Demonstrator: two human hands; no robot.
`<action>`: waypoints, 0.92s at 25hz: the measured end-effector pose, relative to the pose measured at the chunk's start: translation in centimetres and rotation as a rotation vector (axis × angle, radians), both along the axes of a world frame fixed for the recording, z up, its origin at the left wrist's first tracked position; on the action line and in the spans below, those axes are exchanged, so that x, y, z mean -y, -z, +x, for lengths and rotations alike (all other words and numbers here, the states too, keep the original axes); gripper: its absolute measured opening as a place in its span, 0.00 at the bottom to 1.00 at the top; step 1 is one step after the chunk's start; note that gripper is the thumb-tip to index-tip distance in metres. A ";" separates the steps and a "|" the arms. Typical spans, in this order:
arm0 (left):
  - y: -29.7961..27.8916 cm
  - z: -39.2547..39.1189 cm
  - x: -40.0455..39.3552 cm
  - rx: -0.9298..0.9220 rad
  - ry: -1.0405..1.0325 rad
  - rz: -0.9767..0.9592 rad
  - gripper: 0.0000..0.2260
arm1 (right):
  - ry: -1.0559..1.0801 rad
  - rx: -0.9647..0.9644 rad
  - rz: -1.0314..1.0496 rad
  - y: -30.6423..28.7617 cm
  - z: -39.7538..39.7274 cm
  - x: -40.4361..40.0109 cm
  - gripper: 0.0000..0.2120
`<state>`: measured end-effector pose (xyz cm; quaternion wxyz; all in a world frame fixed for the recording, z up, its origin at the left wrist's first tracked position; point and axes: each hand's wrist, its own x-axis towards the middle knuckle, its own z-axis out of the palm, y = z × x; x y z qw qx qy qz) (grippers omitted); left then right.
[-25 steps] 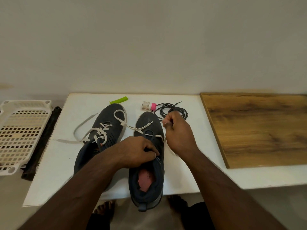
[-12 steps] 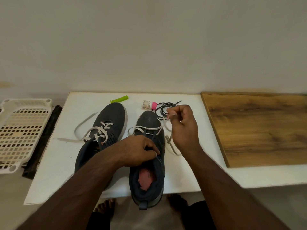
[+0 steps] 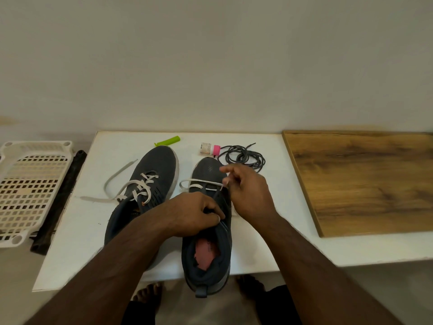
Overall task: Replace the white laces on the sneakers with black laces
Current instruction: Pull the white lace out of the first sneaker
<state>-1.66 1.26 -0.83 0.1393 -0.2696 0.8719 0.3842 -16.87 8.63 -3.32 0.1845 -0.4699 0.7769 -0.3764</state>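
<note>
Sneakers are set side by side on the white surface [image 3: 77, 231], toes toward the wall: the left sneaker [image 3: 150, 184] with its white lace [image 3: 138, 186] loosened and trailing to the left, the right sneaker [image 3: 208, 254] with its heel past the near edge. A wood board [image 3: 365, 181] is laid to the right, and a perforated white tray [image 3: 28, 186] is seen off the left edge. The right sneaker's tongue area is gripped by the left hand [image 3: 196, 214], fingers curled. Its white lace [image 3: 201, 182] is pinched by the right hand [image 3: 248, 195], and a loop is drawn across the toe. Black laces [image 3: 243, 157] are coiled just beyond that toe, beside a small pink-capped bottle [image 3: 209, 148]. A green tube [image 3: 167, 140] is laid near the far edge.
</note>
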 end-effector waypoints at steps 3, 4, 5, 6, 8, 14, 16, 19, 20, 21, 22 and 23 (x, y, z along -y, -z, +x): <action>0.1 0.1 0.1 0.005 -0.011 0.016 0.12 | 0.078 0.139 -0.301 -1.3 0.1 0.0 0.14; 0.1 0.1 0.1 0.008 -0.009 0.015 0.12 | 0.083 0.207 -0.280 -1.5 0.1 -0.1 0.14; 0.1 0.2 0.1 0.009 -0.010 0.011 0.12 | 0.079 0.233 -0.198 -1.5 -0.1 -0.1 0.14; 0.0 0.2 0.1 0.011 -0.009 0.007 0.12 | 0.057 0.199 -0.082 -1.3 -0.2 -0.1 0.12; 0.0 0.1 0.0 0.017 -0.009 -0.002 0.12 | -0.038 0.048 0.135 -0.6 -0.4 -0.2 0.08; -0.1 0.1 0.0 0.021 -0.004 -0.012 0.12 | -0.029 -0.041 0.222 0.3 -0.4 0.0 0.04; -0.2 0.1 -0.1 0.014 -0.007 -0.006 0.12 | 0.017 -0.093 0.124 0.2 -0.4 0.0 0.05; -0.1 0.1 0.0 0.028 0.000 -0.003 0.12 | 0.002 -0.119 -0.082 0.0 -0.2 0.0 0.08; 0.0 0.1 0.0 0.031 0.002 -0.011 0.12 | -0.051 -0.102 -0.093 0.0 -0.1 0.0 0.09; 0.1 0.1 0.0 0.029 0.000 -0.016 0.13 | -0.116 -0.098 -0.065 0.2 0.0 0.1 0.10; 0.1 0.1 0.0 0.025 -0.002 -0.018 0.13 | -0.175 -0.117 -0.028 0.4 0.1 0.1 0.12; 0.0 0.1 -0.1 0.023 -0.003 -0.019 0.13 | -0.218 -0.149 0.012 0.8 0.1 0.1 0.13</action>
